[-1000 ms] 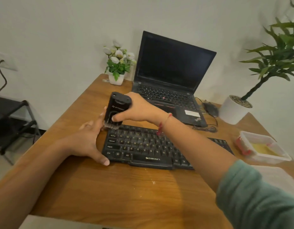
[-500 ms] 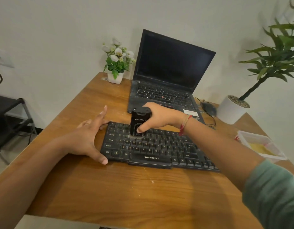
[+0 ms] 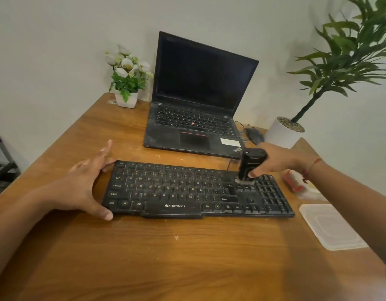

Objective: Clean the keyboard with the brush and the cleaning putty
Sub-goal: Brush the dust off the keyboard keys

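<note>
On the head view I saw the left hand (image 3: pixel 83 183) spread, fingers apart, bracing the keyboard's (image 3: pixel 187 192) left edge. The right hand (image 3: pixel 283 161) gripped the brush (image 3: pixel 249 166), bristles on keys near the right end (laptop (image 3: pixel 194 118) just behind). Bare table (image 3: pixel 166 257) lay in front.

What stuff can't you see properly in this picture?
Head view only.
Clear plastic tub: mostly hidden by the right forearm, contents unseen.
Black handheld brush: bristles blurred, far side covered by the right hand.
Black metal rack: cut off by the left edge.
Tall green potted plant: top cut off by the frame.
</note>
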`<move>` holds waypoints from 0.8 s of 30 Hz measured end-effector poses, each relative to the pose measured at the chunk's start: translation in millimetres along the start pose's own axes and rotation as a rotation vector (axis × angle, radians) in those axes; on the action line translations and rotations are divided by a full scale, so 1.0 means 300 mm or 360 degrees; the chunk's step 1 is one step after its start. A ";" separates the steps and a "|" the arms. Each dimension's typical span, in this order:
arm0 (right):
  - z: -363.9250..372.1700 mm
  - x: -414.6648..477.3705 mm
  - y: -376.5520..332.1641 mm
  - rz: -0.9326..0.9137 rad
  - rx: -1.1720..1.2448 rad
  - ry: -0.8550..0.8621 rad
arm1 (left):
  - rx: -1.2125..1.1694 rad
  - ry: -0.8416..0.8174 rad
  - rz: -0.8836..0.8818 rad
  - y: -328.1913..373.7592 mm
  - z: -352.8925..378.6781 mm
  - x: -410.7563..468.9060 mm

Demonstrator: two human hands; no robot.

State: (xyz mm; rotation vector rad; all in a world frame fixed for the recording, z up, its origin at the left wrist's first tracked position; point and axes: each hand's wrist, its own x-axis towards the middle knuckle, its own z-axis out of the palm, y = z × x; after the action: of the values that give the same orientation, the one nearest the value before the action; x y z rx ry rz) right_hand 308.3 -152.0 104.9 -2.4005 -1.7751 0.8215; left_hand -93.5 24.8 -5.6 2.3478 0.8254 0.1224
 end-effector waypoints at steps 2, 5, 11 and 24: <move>-0.016 -0.061 0.071 0.0145 -0.0032 0.0035 | 0.0002 0.0009 0.0003 -0.001 -0.001 -0.002; -0.038 -0.122 0.188 0.0298 -0.0314 0.0240 | 0.0012 0.0026 0.0032 -0.006 0.003 0.002; -0.059 -0.158 0.265 0.0331 -0.0413 0.0288 | 0.0002 0.0015 0.0027 -0.016 0.004 0.004; 0.135 0.085 -0.443 -0.0709 0.0301 0.0201 | 0.0024 -0.0025 -0.0017 -0.001 -0.005 -0.009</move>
State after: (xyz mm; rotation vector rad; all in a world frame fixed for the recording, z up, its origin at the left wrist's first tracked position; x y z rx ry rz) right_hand 179.4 -94.6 105.5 -1.7974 -1.9685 0.7232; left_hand -96.3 24.2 -4.2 2.3551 0.8337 0.0932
